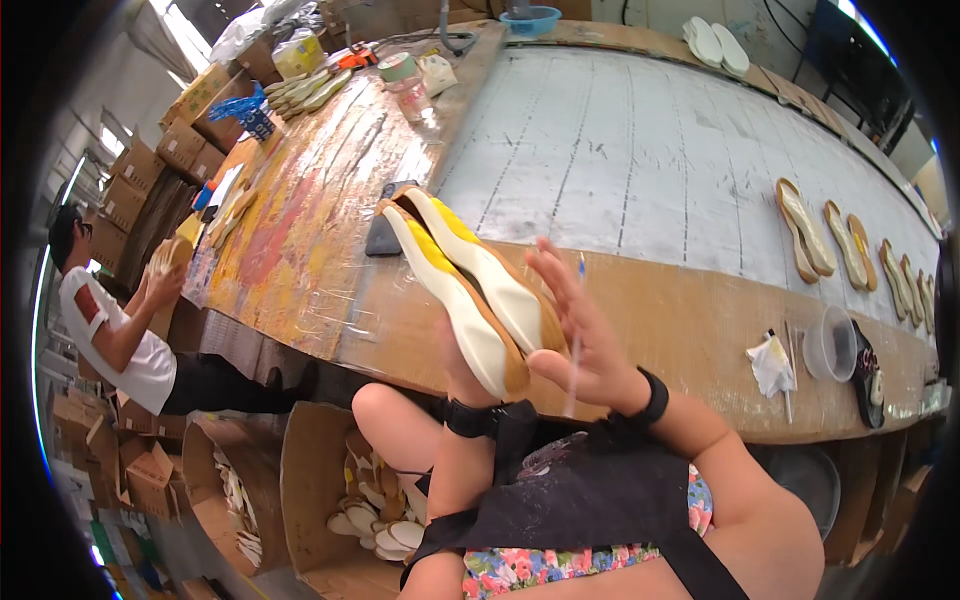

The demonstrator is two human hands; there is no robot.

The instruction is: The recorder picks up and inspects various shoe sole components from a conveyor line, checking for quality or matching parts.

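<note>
A pair of shoe soles (480, 290), white along the sides with yellow patches and tan edges, is held up side by side above the table's front edge. My left hand (458, 362) is closed round them from below, its fingers mostly hidden behind the soles. At their right side, my right hand (590, 335) has its thumb against the heel end and its other fingers raised. A thin clear stick with a blue tip (574, 370), like a pen refill, runs across the right palm; how it is gripped is partly unclear.
More soles (805, 235) stand in a row on the right of the grey table sheet (590, 140). Nearby are a clear plastic cup (830, 343), a crumpled white cloth (770, 365) and a dark shoe part (868, 375). Cardboard boxes (310, 500) hold soles below left. A co-worker (125, 320) handles soles at left.
</note>
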